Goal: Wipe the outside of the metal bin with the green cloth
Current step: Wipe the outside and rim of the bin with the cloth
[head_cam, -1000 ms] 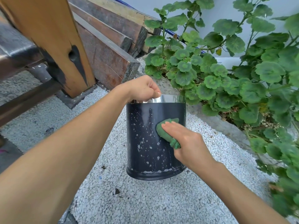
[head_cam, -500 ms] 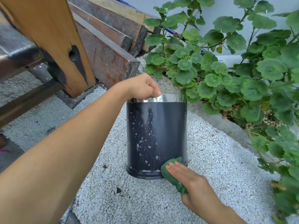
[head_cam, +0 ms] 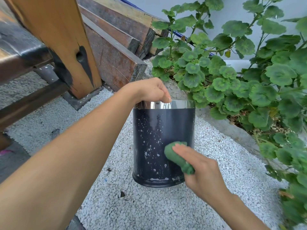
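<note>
Watcher: Upward, that's the change. Half a second back the green cloth (head_cam: 174,151) was down at the base ring, and now it sits on the lower third of the wall, right of centre.

Asker: Where is the metal bin (head_cam: 154,130) itself?

Watcher: Upright on the white gravel (head_cam: 149,206), mid-scene, long axis vertical. Round-leaved plants (head_cam: 232,80) are on its right, and a wooden post (head_cam: 63,39) and stacked beams (head_cam: 114,57) are far left.

Asker: And the hands?

Watcher: The left hand (head_cam: 149,91) curls over the far-left rim and grips it, steadying the bin. The right hand (head_cam: 204,173) holds the cloth. Its fingers (head_cam: 181,149) lie side by side, nearly straight, pressing the wad to the wall, with the tail bunched under the palm. The thumb is hidden.

Asker: What does the next stroke turn on?

Watcher: The dirt lies left of those fingers. Pale specks scatter over the left and middle of the near face, while the strip above the cloth looks cleaner. I'd judge the right hand should shift left and run vertically, since it is the free and nearer one.

Asker: Surfaces?

Watcher: A smooth, dark cylinder wall, a mirror-bright steel band at the top and a ridged base ring holding pale residue. The cloth is soft and crumpled. The pebbles are loose, so the bin could rock without that rim grip.
</note>
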The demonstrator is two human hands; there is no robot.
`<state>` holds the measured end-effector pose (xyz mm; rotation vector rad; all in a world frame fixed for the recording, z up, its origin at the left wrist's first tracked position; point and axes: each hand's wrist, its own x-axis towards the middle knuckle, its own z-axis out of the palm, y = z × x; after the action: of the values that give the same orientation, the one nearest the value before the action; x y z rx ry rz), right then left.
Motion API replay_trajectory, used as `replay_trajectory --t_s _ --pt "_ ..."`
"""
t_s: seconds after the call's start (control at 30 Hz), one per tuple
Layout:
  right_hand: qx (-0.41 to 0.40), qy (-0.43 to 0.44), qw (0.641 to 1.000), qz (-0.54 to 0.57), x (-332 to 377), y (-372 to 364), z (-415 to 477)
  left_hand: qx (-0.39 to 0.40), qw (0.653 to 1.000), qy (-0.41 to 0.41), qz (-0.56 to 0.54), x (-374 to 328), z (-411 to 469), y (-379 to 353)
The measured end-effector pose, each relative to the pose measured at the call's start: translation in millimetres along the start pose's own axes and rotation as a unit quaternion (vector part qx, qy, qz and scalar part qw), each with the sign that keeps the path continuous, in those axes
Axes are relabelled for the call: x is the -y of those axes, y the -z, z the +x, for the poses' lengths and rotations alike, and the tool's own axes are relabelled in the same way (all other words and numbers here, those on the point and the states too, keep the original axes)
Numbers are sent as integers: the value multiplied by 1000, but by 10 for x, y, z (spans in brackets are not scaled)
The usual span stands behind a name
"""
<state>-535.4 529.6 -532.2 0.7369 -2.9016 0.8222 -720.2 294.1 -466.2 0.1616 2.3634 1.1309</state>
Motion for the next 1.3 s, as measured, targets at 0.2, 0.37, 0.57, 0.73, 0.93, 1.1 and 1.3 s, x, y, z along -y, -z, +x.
replay_trajectory --t_s 0.2,0.37,0.57,0.73,0.93,1.1,1.3 --pt "-96 69 992 -47 263 175 669 1 1000 1 0 -80 -32 -43" --pt "-106 81 984 -114 357 226 1013 22 1000 -3 -7 -113 -101 -45" --pt "-70 70 980 -170 365 142 1012 -4 1000 13 -21 -122 -87 -54" --pt "-48 52 981 -182 404 91 1017 -10 1000 13 -21 -87 -18 -50" --pt "20 51 980 -190 406 -11 803 -30 999 27 -1 -47 35 17" --pt "87 44 979 -176 369 -131 460 -29 999 38 14 49 52 90" --pt "130 46 977 -163 345 -280 30 -38 999 33 8 102 90 96"
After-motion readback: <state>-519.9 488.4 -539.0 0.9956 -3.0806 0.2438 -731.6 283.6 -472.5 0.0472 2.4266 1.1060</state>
